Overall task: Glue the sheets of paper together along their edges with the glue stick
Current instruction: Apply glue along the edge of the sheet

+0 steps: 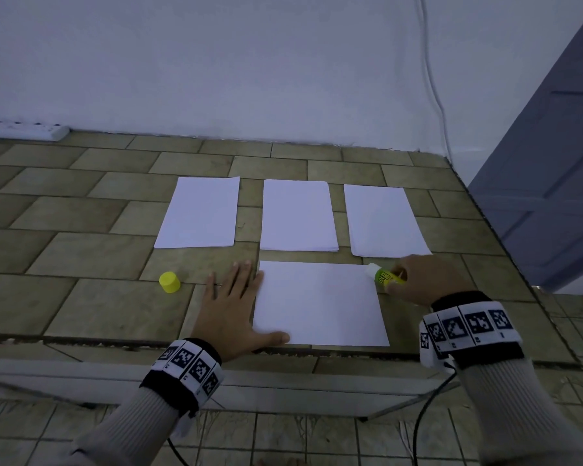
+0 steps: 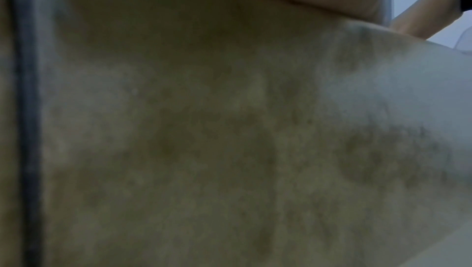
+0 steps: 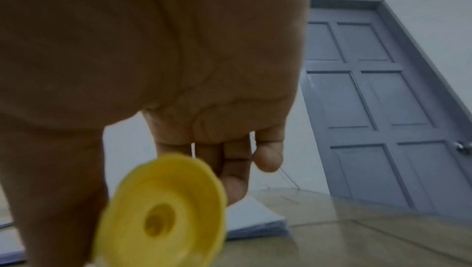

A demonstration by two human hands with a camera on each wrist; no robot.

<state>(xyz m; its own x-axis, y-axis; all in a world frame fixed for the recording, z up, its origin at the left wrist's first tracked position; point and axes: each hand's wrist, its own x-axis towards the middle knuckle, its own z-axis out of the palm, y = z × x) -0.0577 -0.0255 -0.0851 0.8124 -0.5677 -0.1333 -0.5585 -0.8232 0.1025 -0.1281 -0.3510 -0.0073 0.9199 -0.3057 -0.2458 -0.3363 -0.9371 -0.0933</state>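
Note:
A white sheet (image 1: 320,304) lies crosswise near the table's front edge. My left hand (image 1: 231,304) lies flat with straight fingers at the sheet's left edge, thumb on its near left corner. My right hand (image 1: 414,280) grips an uncapped green and yellow glue stick (image 1: 386,276), its white tip at the sheet's far right corner. In the right wrist view the stick's yellow base (image 3: 163,215) fills the lower middle, under the hand (image 3: 158,53). Three stacks of white paper (image 1: 298,215) lie side by side behind the sheet. The left wrist view shows only blurred tabletop.
The glue stick's yellow cap (image 1: 169,281) stands on the tiled table (image 1: 81,230) left of my left hand. A white power strip (image 1: 24,129) lies at the far left by the wall. A grey door (image 3: 378,109) stands to the right, beyond the table's edge.

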